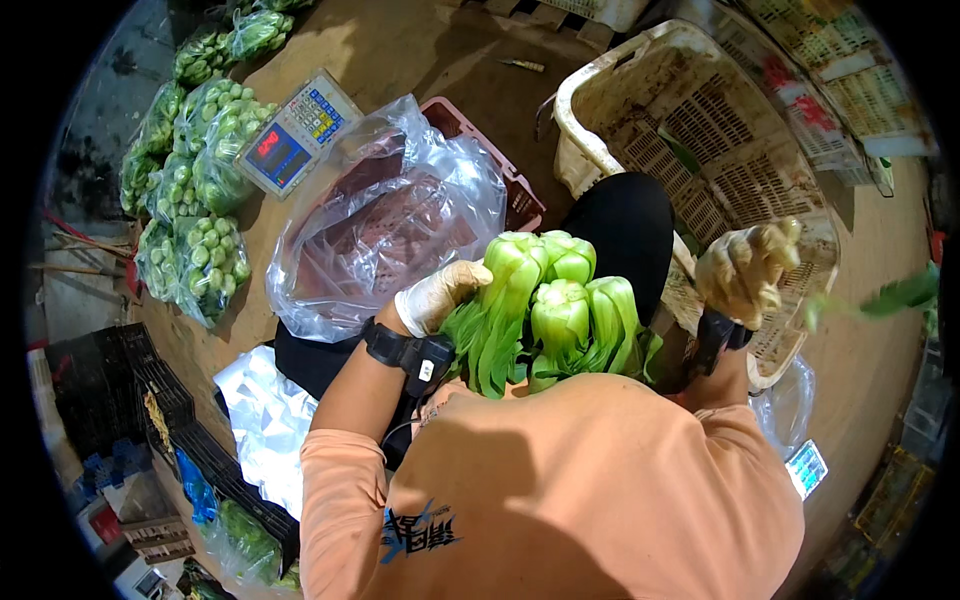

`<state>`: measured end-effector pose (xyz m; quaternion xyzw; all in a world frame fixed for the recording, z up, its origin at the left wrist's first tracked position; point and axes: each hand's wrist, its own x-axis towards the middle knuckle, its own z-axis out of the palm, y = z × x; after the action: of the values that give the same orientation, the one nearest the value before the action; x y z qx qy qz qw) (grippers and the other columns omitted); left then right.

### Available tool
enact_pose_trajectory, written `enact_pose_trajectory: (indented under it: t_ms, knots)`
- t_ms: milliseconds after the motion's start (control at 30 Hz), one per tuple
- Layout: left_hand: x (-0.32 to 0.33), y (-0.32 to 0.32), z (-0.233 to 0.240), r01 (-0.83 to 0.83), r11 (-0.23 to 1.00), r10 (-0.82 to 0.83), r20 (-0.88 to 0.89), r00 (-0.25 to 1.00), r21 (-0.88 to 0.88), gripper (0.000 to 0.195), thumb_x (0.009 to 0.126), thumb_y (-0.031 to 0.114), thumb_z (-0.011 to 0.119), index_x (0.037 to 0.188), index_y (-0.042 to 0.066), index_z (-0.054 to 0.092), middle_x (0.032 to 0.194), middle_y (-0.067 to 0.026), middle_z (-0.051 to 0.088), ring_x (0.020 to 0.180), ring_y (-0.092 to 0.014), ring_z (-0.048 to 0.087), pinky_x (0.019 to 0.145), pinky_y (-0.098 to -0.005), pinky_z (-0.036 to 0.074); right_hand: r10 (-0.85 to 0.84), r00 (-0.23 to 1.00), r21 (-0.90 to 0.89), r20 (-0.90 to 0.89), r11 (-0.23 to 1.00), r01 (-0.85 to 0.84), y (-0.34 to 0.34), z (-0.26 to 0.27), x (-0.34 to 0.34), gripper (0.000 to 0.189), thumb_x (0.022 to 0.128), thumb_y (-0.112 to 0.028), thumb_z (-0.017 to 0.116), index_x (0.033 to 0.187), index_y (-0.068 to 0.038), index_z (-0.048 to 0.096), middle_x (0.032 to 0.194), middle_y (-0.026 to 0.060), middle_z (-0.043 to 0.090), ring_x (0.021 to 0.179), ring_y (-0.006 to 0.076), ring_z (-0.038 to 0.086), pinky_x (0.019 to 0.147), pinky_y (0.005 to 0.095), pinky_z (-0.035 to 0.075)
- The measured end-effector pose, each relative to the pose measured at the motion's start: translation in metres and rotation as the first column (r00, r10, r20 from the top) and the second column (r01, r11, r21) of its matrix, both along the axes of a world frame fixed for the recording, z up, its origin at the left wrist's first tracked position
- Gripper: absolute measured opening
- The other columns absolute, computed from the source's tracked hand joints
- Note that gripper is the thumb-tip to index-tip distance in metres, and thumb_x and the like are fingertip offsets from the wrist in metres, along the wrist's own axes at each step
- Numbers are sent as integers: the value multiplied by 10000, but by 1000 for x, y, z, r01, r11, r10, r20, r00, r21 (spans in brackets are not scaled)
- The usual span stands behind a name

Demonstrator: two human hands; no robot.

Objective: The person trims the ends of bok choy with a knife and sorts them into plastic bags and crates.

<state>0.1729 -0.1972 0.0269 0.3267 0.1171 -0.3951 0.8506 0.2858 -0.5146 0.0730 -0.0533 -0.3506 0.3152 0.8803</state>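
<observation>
Several heads of bok choy [562, 304] lie against my front, pale green bases up and leaves towards my body. My left hand [448, 294], in a whitish glove, grips them from the left side, its thumb by the leftmost head. On the right my right hand [750, 266], in a stained glove, is raised with curled fingers over the side of a large dirty cream plastic basket [592, 154]; whether it holds anything is hidden. A blurred green leaf [896, 298] is in the air to its right. A clear plastic bag [457, 180] lines a pink basket [480, 142] in front of me.
A digital scale [300, 133] stands beyond the bag, beside bagged bok choy [214, 247] at the left. A small knife [523, 65] lies on the floor. White plastic bags [266, 420] lie by my left side, near black crates [165, 397]. More crates [862, 67] are stacked at the upper right.
</observation>
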Motion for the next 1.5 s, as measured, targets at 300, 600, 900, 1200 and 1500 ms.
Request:
enact_pose_trajectory:
  t_ms: [300, 600, 900, 1200, 1500]
  knots:
    - [9, -11, 20, 147, 985, -154, 75, 985, 93, 582, 879, 332, 537, 1341, 8, 390, 1277, -136, 511, 1125, -215, 531, 999, -360, 399, 536, 24, -296, 844, 427, 855, 100, 52, -4, 460, 713, -276, 719, 1133, -133, 599, 1081, 113, 550, 899, 261, 602, 713, 343, 506]
    - [1, 9, -25, -437, 693, -100, -677, 729, -573, 781, 907, 588, 376, 1429, 22, 242, 1429, -158, 325, 1300, -232, 335, 1103, -361, 225, 583, -396, -117, 709, 651, 750, 124, 62, 13, 342, 715, -264, 682, 988, -89, 572, 888, 76, 559, 700, 262, 614, 603, 360, 500]
    - [3, -23, 20, 128, 926, -245, 310, 918, 354, 729, 819, 287, 676, 1389, 33, 300, 1274, -68, 453, 1162, -174, 436, 1017, -333, 334, 434, 435, -562, 789, 223, 797, 102, 47, 20, 158, 861, -137, 520, 970, -39, 578, 812, 116, 602, 747, 234, 631, 642, 333, 503]
    - [-2, -20, 9, 81, 990, -100, 158, 982, 119, 686, 789, 208, 701, 1353, 19, 359, 1275, -85, 486, 1167, -190, 468, 988, -352, 385, 365, 803, -577, 471, -561, 593, -96, 10, -26, 196, 848, -101, 509, 969, -2, 627, 826, 105, 628, 761, 166, 596, 683, 302, 472]
    - [-2, -34, 19, 49, 944, -175, 368, 913, 326, 634, 827, 249, 682, 1332, 10, 383, 1247, -62, 502, 1144, -136, 450, 982, -301, 364, 357, 529, -518, 770, -134, 845, 23, 69, -40, 575, 753, -394, 700, 1211, -84, 546, 970, 138, 592, 875, 276, 612, 769, 335, 490]
